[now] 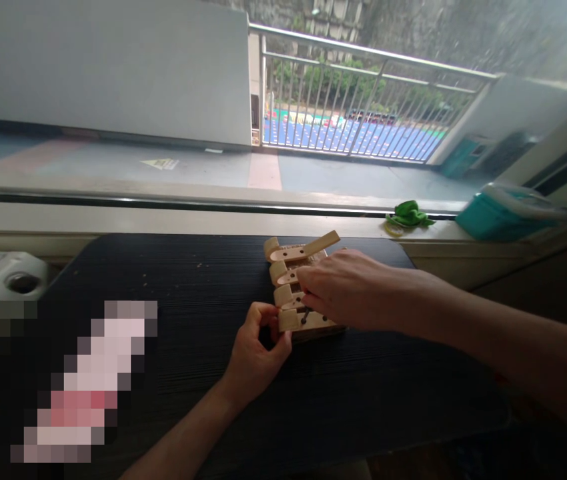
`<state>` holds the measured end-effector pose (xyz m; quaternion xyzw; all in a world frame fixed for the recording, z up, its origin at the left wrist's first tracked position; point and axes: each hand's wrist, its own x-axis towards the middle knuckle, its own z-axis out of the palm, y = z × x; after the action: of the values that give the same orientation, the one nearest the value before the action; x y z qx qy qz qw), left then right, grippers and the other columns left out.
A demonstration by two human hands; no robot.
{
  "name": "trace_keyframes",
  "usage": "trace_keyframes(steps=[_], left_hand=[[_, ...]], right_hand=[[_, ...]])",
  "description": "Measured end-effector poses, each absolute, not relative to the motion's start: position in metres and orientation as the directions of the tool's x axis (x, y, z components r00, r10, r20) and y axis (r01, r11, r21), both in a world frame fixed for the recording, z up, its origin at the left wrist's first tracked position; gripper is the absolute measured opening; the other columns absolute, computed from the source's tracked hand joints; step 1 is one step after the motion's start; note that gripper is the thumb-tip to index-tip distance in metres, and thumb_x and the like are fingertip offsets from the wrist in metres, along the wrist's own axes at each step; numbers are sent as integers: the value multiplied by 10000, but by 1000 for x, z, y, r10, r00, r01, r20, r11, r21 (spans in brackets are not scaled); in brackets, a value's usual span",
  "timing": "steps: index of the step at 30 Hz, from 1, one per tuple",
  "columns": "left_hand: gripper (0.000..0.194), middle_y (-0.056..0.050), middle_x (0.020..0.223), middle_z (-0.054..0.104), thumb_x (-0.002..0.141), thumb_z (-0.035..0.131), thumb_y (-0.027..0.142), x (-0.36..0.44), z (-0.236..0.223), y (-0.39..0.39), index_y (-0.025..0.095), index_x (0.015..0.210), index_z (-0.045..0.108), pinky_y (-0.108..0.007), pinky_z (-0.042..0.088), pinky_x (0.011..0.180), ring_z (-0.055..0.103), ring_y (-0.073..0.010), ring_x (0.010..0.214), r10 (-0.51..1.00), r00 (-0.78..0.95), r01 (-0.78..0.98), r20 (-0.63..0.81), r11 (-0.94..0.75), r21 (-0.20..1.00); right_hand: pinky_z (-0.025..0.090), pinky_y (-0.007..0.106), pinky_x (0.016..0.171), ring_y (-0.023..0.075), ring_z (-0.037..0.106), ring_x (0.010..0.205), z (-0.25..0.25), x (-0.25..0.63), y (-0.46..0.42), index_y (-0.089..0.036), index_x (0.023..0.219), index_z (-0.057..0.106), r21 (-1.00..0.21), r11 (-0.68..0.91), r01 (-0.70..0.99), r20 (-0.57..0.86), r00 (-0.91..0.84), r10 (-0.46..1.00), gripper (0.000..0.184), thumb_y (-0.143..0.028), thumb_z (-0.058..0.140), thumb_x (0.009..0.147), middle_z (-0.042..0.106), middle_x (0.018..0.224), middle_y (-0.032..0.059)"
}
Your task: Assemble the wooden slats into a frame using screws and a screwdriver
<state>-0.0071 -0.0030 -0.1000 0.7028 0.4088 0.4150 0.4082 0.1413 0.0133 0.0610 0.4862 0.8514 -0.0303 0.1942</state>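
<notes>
Several light wooden pieces with dark round holes lie side by side, forming a small wooden assembly (288, 321) on the black table. The far piece has a wooden slat (322, 244) that slants up to the right. My left hand (258, 347) curls its thumb and forefinger around the left end of the nearest piece. Over the right half of the assembly is my right hand (343, 287), its fingers closed and pointing down. A small dark rod or screw (305, 315) shows just below those fingertips, at a hole. My hand hides what the fingers hold.
The dark table (188, 287) stands against a window sill (113, 217). A green cloth (410, 213) and a teal bin (501, 212) sit on the sill to the right. At left is a white appliance (1, 287). A blurred pinkish patch (91, 380) covers the table's left part.
</notes>
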Motion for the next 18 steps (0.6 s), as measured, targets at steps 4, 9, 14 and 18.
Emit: trace_keyframes(steps=[4, 9, 14, 18], left_hand=[[209, 64, 668, 467, 727, 550, 221, -7, -99, -3, 204, 894, 426, -225, 420, 616, 487, -88, 614, 921, 322, 250, 220, -307, 918], [226, 58, 685, 470, 734, 558, 226, -7, -100, -3, 206, 918, 428, -227, 418, 631, 493, -93, 636, 918, 331, 221, 220, -302, 927], [217, 58, 684, 465, 738, 557, 215, -7, -100, -3, 205, 913, 428, -226, 415, 627, 482, -88, 628, 917, 337, 201, 216, -294, 934], [208, 56, 693, 473, 735, 554, 210, -7, -100, -4, 203, 902, 431, -228, 419, 632, 485, -88, 636, 917, 338, 199, 212, -289, 936]], right_hand=[[352, 261, 532, 190, 580, 702, 68, 137, 13, -143, 809, 580, 168, 476, 863, -372, -392, 842, 138, -178, 447, 816, 619, 760, 66], [337, 261, 536, 167, 554, 674, 76, 138, 10, -147, 827, 568, 79, 515, 854, -389, -449, 804, 107, -131, 495, 751, 600, 783, 56], [313, 255, 543, 141, 532, 659, 69, 143, 9, -148, 819, 553, -1, 580, 815, -359, -542, 760, 86, -113, 494, 768, 595, 786, 47], [284, 259, 515, 145, 543, 634, 64, 144, 4, -146, 800, 546, -1, 526, 851, -306, -501, 810, 85, -166, 464, 806, 608, 766, 53]])
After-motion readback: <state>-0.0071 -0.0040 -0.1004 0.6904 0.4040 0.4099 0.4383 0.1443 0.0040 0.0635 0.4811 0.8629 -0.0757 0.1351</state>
